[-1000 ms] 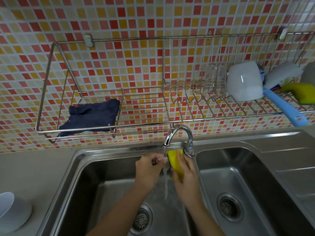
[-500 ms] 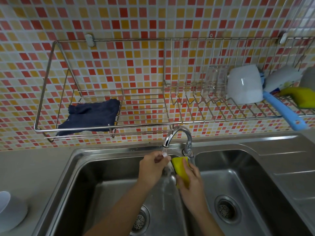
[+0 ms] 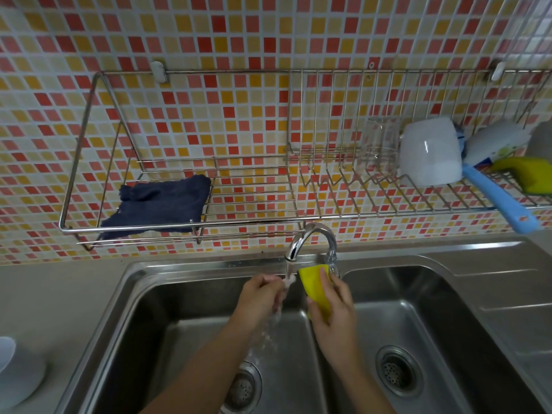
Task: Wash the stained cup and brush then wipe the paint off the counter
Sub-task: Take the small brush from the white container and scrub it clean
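Observation:
Both hands are over the left basin of the steel double sink. My left hand is closed around a small brush, whose pale tip sits in the water running from the tap. Most of the brush is hidden in my fist. Just to the right, my right hand grips a yellow sponge, held upright and apart from the brush tip. A white cup lies on its side in the wall rack.
A dark blue cloth lies at the rack's left end. Further right on the rack are a clear glass, a blue-handled brush and a yellow-green sponge. A white object stands on the counter at far left.
The sponge and the brush have come apart. My left hand now holds the brush tip straight under the stream, and my right hand with the sponge has drawn slightly to the right.

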{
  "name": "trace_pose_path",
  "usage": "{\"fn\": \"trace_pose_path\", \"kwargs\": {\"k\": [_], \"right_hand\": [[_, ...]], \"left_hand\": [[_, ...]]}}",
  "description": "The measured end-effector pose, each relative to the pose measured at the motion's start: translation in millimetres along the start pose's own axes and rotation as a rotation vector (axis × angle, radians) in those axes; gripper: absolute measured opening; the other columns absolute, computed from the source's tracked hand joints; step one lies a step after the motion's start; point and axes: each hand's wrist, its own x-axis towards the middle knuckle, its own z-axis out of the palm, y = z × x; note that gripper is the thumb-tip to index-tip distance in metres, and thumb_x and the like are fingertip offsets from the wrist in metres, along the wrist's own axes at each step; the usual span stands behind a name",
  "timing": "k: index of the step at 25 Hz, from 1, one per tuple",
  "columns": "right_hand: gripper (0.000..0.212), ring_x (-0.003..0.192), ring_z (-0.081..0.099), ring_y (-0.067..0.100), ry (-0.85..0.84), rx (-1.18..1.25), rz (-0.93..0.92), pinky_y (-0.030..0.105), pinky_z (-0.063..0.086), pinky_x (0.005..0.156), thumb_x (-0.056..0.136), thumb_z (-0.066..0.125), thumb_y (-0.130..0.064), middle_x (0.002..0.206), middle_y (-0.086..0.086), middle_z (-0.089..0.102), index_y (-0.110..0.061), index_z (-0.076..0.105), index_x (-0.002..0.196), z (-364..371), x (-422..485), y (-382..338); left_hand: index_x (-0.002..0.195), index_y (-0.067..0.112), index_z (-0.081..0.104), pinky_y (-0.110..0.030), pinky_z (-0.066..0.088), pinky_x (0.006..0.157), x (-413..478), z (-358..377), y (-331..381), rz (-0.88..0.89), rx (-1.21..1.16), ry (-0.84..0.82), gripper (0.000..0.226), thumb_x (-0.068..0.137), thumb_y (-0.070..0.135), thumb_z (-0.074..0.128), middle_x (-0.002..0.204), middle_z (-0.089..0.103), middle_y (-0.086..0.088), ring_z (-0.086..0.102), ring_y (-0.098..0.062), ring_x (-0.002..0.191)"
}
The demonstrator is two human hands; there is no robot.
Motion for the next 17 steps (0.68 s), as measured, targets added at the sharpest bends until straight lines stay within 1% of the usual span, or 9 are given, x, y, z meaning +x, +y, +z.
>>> {"fn": "trace_pose_path", "kwargs": {"k": [1, 3, 5, 7, 9, 12, 13, 15, 17], "right_hand": [[0.059, 0.122, 0.045, 0.016, -0.004, -0.001, -0.004, 0.028, 0.041, 0.098, 0.084, 0.055, -0.025, 0.132, -0.001, 0.041, -0.023, 0.037, 0.141, 1.1, 1.8, -1.9], [0.059, 0.122, 0.044, 0.014, -0.021, 0.001, -0.025, 0.017, 0.037, 0.098, 0.084, 0.055, -0.022, 0.134, 0.002, 0.041, -0.022, 0.038, 0.141, 3.7, 3.6, -8.0], [0.059, 0.121, 0.042, 0.014, -0.055, -0.038, -0.067, 0.008, 0.032, 0.096, 0.083, 0.056, -0.018, 0.134, 0.003, 0.042, -0.021, 0.040, 0.140, 5.9, 4.0, -11.7], [0.060, 0.118, 0.045, 0.018, -0.054, -0.063, -0.051, 0.009, 0.033, 0.094, 0.081, 0.057, -0.015, 0.132, 0.006, 0.044, -0.019, 0.041, 0.139, 8.8, 5.4, -8.5], [0.061, 0.115, 0.049, 0.021, -0.016, -0.046, 0.004, 0.014, 0.037, 0.091, 0.081, 0.056, -0.015, 0.130, 0.010, 0.046, -0.017, 0.040, 0.139, 12.1, 4.9, -6.9], [0.059, 0.117, 0.046, 0.017, -0.078, -0.079, -0.083, 0.019, 0.038, 0.095, 0.083, 0.057, -0.017, 0.131, 0.002, 0.044, -0.019, 0.040, 0.139, 16.3, 1.0, -7.6], [0.058, 0.117, 0.046, 0.016, -0.065, -0.060, -0.061, 0.018, 0.039, 0.095, 0.084, 0.058, -0.016, 0.130, -0.001, 0.042, -0.020, 0.040, 0.139, 16.5, 1.9, -7.8], [0.058, 0.114, 0.049, 0.017, -0.002, -0.006, 0.022, 0.013, 0.039, 0.092, 0.084, 0.058, -0.017, 0.128, -0.001, 0.042, -0.019, 0.039, 0.139, 16.5, 4.1, -6.1], [0.060, 0.116, 0.047, 0.015, -0.036, -0.018, -0.014, 0.007, 0.033, 0.094, 0.083, 0.059, -0.018, 0.128, -0.001, 0.042, -0.018, 0.040, 0.139, 15.9, 1.9, -8.6]], "left_hand": [[0.075, 0.003, 0.062, -0.029, 0.043, 0.063, -1.4, -0.5, 1.7, -0.040, -0.089, -0.020, 0.007, 0.071, 0.008, 0.063, 0.068, 0.054, -0.014, 0.047, -0.023, 0.071], [0.077, 0.000, 0.066, -0.024, 0.047, 0.062, -5.0, -0.8, 4.4, -0.056, -0.201, -0.015, 0.006, 0.077, 0.000, 0.060, 0.073, 0.055, -0.015, 0.050, -0.022, 0.073], [0.073, 0.001, 0.065, -0.025, 0.047, 0.064, -7.1, -2.3, 4.6, -0.031, -0.195, 0.009, 0.013, 0.084, -0.003, 0.059, 0.066, 0.059, -0.014, 0.052, -0.022, 0.069], [0.069, 0.000, 0.066, -0.027, 0.042, 0.058, -8.2, -4.9, 3.7, -0.014, -0.082, -0.001, 0.018, 0.086, 0.005, 0.062, 0.054, 0.060, -0.008, 0.050, -0.019, 0.057], [0.069, -0.003, 0.068, -0.026, 0.039, 0.056, -9.0, -7.1, 2.0, -0.010, 0.006, -0.031, 0.024, 0.087, 0.011, 0.061, 0.049, 0.058, -0.005, 0.046, -0.015, 0.050], [0.060, 0.001, 0.064, -0.021, 0.037, 0.052, -10.6, -8.8, 4.8, -0.007, -0.008, -0.034, 0.029, 0.088, 0.007, 0.060, 0.044, 0.054, -0.001, 0.043, -0.010, 0.043], [0.062, 0.000, 0.065, -0.020, 0.037, 0.052, -9.9, -8.9, 5.2, -0.007, -0.022, -0.034, 0.027, 0.088, 0.005, 0.059, 0.045, 0.054, -0.002, 0.043, -0.009, 0.043], [0.069, -0.003, 0.068, -0.023, 0.039, 0.057, -9.8, -7.7, 5.7, -0.016, -0.037, -0.033, 0.022, 0.088, 0.006, 0.059, 0.052, 0.056, -0.006, 0.046, -0.011, 0.048], [0.070, -0.003, 0.070, -0.022, 0.039, 0.057, -9.1, -7.0, 3.7, -0.014, -0.021, -0.020, 0.022, 0.087, 0.006, 0.060, 0.054, 0.056, -0.007, 0.046, -0.012, 0.051]]}}
